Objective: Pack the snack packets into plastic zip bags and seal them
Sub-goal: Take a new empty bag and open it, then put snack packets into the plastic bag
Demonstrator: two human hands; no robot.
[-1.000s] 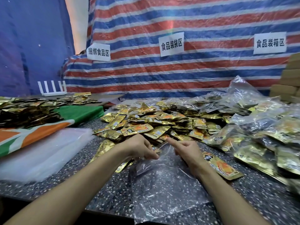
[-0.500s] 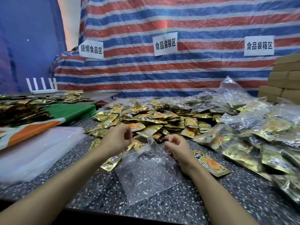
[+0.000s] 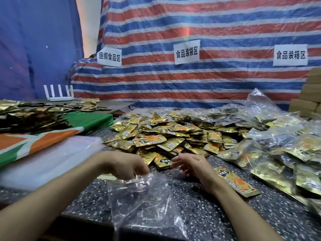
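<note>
Zip bag [image 3: 144, 206]: clear, crumpled, lying on the speckled surface [image 3: 217, 220] nearest the viewer, top edge pinched by the left grip [image 3: 126, 164]. Right grip [image 3: 194, 165]: fingers loose, holding nothing, just beside the near edge of the snack packets [image 3: 173, 136], which are heaped mid-surface. Single packet [image 3: 236, 182]: beside the right wrist. Filled bags [image 3: 281, 146]: piled at right. Striped tarp [image 3: 208, 80]: behind.

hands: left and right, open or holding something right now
Left hand: pinches the mouth of the clear plastic zip bag.
Right hand: open, holding nothing.
</note>
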